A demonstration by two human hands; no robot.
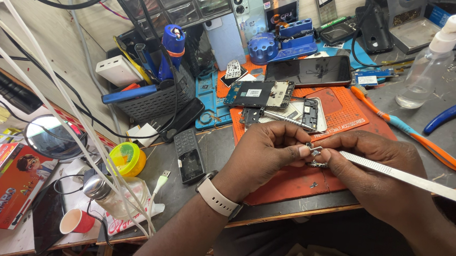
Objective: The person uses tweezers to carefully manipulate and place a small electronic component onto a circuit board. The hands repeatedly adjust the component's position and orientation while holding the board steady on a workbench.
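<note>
Here, a small metal part [313, 150] sat pinched between the fingertips of both hands, above the orange mat [348, 113]. The left hand [261, 155] closed on it from nine o'clock; the right hand [368, 169], at three o'clock, also clamped tweezers [406, 177] whose tips met the part. A circuit board [258, 94] lay at twelve o'clock, a toothbrush [406, 131] at two o'clock.
</note>
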